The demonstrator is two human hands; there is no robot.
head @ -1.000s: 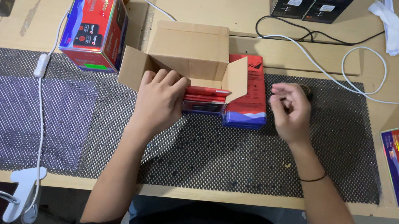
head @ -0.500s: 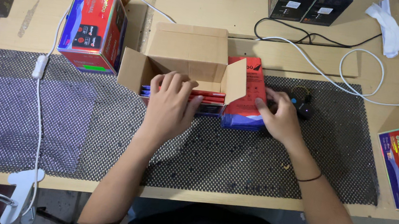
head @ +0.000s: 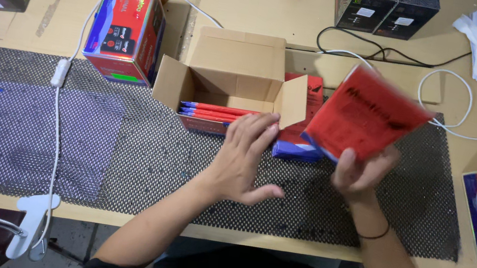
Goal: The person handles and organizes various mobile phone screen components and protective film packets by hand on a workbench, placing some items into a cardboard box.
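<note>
Packing flat red packets into a cardboard box

The right hand (head: 360,172) gripped a flat red packet (head: 366,116), tilted and lifted above the black mesh mat (head: 139,156), just right of the open cardboard box (head: 235,76). The left hand (head: 245,154) lay open, fingers spread, touching the stack of red packets (head: 213,111) already lying inside the box. By the look of it, several packets were packed and room remained; another red-and-blue pack (head: 294,146) lay on the table (head: 247,1) beside the box.
</note>
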